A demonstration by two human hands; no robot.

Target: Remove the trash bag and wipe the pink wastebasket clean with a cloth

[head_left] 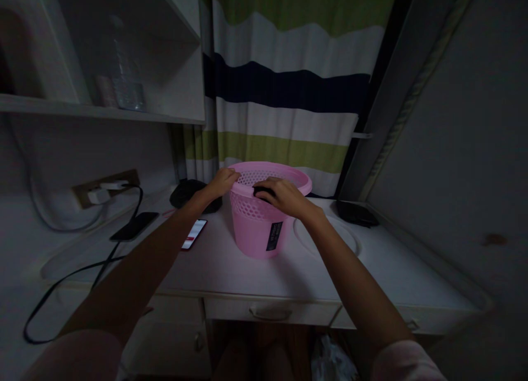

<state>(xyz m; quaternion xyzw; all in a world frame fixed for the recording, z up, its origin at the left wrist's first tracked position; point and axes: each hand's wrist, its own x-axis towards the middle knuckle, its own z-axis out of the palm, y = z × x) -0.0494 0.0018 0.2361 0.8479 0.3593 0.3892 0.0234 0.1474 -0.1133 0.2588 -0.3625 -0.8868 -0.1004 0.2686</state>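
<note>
Pink sleeves are seen nearest. Beneath the grip, a white desk is dimly lit; behind it, a striped curtain is hung; to its left, a lit phone is laid. Pink basket, perforated above, dark-labelled, is stood upright below the grip. Its rim is gripped by the left hand, fingers curled over; a black object is clasped there by the right hand.

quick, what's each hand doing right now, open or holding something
Left hand: closed on the rim of the bin.
Right hand: closed over a black thing at the rim; can't tell what it is.
</note>
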